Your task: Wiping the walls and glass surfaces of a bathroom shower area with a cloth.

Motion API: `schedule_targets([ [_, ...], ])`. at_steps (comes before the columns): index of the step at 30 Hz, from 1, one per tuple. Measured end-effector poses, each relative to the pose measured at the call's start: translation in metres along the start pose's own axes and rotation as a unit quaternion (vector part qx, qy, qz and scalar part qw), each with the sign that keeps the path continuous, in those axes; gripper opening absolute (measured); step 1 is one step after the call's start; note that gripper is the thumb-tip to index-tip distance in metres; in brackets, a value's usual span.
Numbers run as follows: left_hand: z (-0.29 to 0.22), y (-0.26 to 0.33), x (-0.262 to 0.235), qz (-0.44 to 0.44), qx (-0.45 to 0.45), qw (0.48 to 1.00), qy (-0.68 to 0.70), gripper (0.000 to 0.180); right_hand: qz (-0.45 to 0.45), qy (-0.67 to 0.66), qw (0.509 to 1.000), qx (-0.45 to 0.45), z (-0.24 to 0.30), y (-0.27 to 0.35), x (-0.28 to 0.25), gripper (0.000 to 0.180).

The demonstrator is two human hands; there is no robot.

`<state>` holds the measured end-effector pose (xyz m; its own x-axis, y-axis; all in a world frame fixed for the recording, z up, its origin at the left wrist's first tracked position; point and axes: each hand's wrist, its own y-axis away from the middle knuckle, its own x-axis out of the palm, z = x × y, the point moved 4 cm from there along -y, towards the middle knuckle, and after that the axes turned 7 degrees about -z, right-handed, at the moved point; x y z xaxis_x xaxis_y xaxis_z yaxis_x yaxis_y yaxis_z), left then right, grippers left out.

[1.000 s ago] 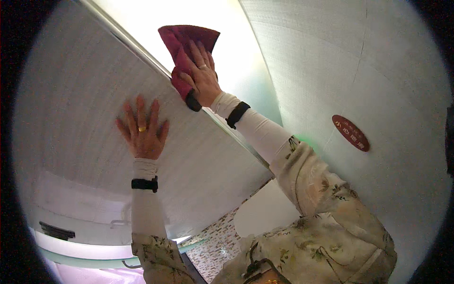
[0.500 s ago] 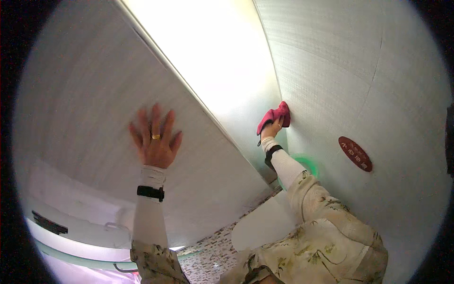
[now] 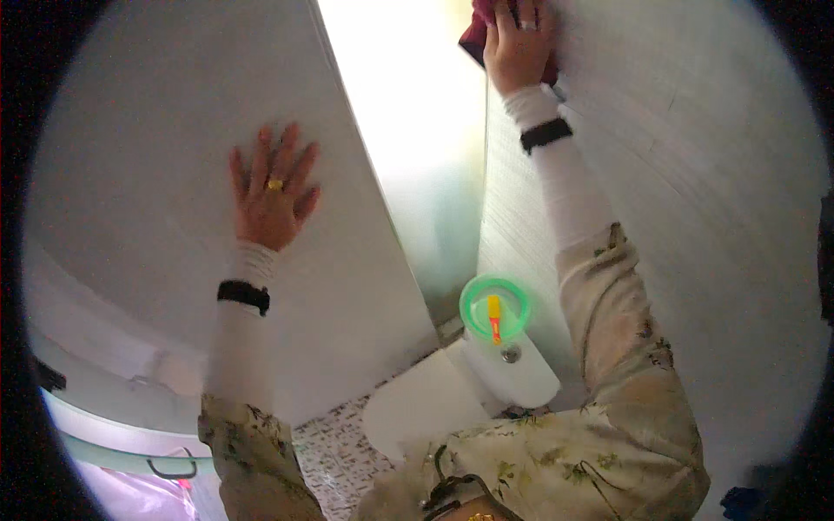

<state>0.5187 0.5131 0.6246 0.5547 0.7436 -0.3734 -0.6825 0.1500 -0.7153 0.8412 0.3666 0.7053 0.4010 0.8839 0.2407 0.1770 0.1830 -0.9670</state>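
Observation:
With fingers spread, my left hand (image 3: 274, 195) lies flat on the pale wall panel (image 3: 165, 200) at left, a gold ring on one finger. My right hand (image 3: 521, 56) reaches up to the top of the view. It presses a dark pink-red cloth (image 3: 473, 39) to the light grey wall (image 3: 695, 174) at right, close to the corner with the bright panel (image 3: 408, 95). Part of the cloth is hidden under the fingers, and its upper edge leaves the picture.
Below stands a white toilet with its cistern (image 3: 532, 382) and lid (image 3: 413, 408). On the cistern rests a green basin (image 3: 466, 306) with a yellow-and-orange handled tool (image 3: 494, 311) in or across it. Brown-and-white patterned floor (image 3: 334, 434) shows beside the toilet. A dark curved handle (image 3: 174, 473) is at lower left.
My right hand and the cloth have moved up along the wall. My left hand sits a little higher and farther left in view. The basin and cistern now show; the red oval sign does not.

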Motion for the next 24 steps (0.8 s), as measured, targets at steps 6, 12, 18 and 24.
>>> schedule_targets([
  [6, 0.003, -0.010, 0.003, -0.022, -0.005, 0.999, 0.025, 0.061, 0.251, 0.177, 0.934, -0.180, -0.011, 0.080, 0.016, 0.032],
  [12, 0.013, -0.010, -0.009, -0.001, -0.019, 1.000, 0.009, 0.063, 0.480, 0.192, 0.822, -0.238, 0.022, 0.289, -0.035, 0.041],
  [18, -0.005, -0.030, 0.002, -0.018, -0.021, 0.999, 0.035, 0.065, 0.544, 0.162, 0.769, -0.293, -0.048, 0.508, -0.078, 0.042],
  [24, 0.013, 0.002, -0.004, 0.018, -0.023, 1.000, 0.007, 0.063, 0.733, 0.010, 0.646, -0.212, 0.041, 0.516, -0.064, 0.031],
])
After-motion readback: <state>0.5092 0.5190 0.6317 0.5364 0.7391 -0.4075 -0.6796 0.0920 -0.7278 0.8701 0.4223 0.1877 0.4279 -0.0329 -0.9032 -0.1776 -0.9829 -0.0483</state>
